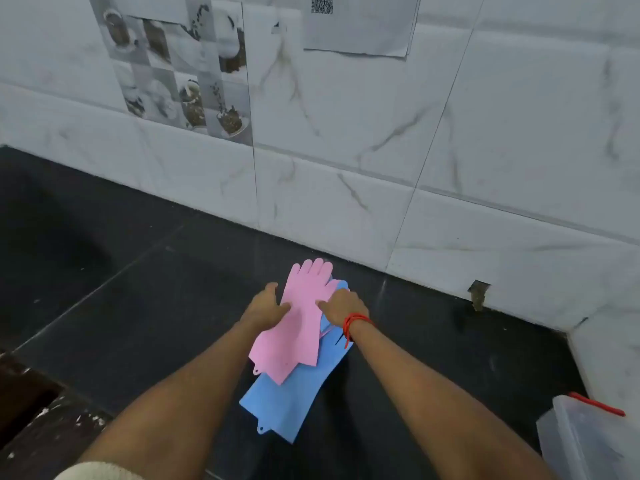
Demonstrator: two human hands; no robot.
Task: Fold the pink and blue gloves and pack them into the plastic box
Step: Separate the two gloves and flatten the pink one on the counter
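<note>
Pink gloves (298, 320) lie flat on the dark counter, fingers pointing toward the wall, stacked on top of blue gloves (294, 403) whose cuffs stick out toward me. My left hand (266, 306) rests on the left edge of the pink gloves near the palm. My right hand (341, 304), with a red thread on its wrist, presses on their right edge, fingers pointing left. Both hands lie on the gloves; a firm grip is not visible. The clear plastic box (585, 441) with a red clip stands at the lower right.
A white marble-tile wall (381, 168) runs along the back of the black counter (156, 306). The counter's front edge and a dark gap (24, 407) show at the lower left. A small hole in the wall (479, 294) is to the right.
</note>
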